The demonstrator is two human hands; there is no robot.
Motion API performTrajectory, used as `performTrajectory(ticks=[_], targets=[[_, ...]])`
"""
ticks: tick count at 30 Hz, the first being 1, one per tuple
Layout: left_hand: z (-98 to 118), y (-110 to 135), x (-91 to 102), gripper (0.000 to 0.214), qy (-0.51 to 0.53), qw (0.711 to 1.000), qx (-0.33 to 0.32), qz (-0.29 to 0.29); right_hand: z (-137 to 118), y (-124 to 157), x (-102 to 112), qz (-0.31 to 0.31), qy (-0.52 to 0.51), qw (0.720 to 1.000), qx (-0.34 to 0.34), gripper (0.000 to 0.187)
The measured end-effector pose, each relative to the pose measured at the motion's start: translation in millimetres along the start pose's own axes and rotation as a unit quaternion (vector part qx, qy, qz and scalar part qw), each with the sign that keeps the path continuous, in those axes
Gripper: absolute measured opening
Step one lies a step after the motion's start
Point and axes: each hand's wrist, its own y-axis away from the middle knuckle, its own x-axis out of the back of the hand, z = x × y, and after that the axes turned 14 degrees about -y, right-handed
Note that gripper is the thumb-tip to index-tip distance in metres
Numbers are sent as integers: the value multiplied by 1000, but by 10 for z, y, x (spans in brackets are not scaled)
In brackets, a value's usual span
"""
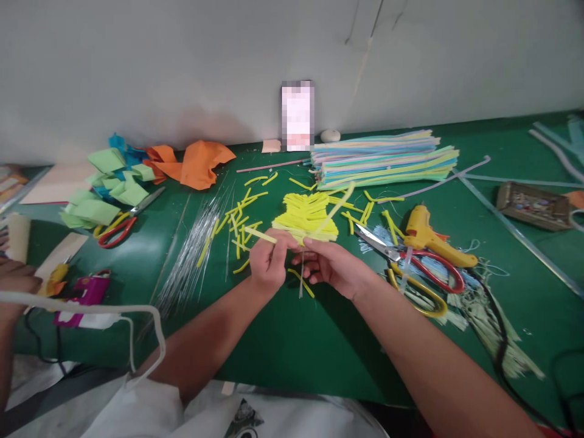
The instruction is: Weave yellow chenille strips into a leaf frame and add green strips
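My left hand (270, 258) is closed, pinching a pale yellow strip (261, 234) whose end sticks out to the left. Close beside it, the thumb and forefinger of my right hand (335, 263) meet on a thin wire (301, 281) that hangs down between both hands. Another length of pale yellow strip rises up and right past my right hand; whether it is the same piece is hidden by my fingers. Just beyond my fingertips lies a stack of bright yellow crinkled pieces (306, 214). Short yellow strips (238, 226) are scattered around it.
Thin wires (194, 255) lie to the left, near scissors (119, 230) and green paper (107, 182). At right are larger scissors (410, 260), a yellow glue gun (433, 238) and a small tray (533, 207). Pastel pipe cleaners (383, 161) lie behind. Another person's hand (17, 283) is at far left.
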Motion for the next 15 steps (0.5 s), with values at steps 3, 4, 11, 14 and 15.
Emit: performTrajectory(ticks=[3, 4, 11, 14, 15], targets=[[18, 7, 17, 26, 11, 999, -44, -25, 50, -50, -10, 31, 0, 999, 25, 32], [23, 8, 23, 25, 16, 998, -56, -28, 57, -63, -11, 33, -7, 999, 28, 34], [9, 27, 37, 26, -2, 996, -81, -34, 53, -61, -9, 30, -31, 996, 73, 33], [-22, 53, 23, 29, -13, 998, -64, 4, 42, -22, -10, 22, -12, 995, 101, 31], [-31, 61, 19, 31, -18, 998, -58, 13, 36, -7, -12, 18, -7, 994, 108, 29]])
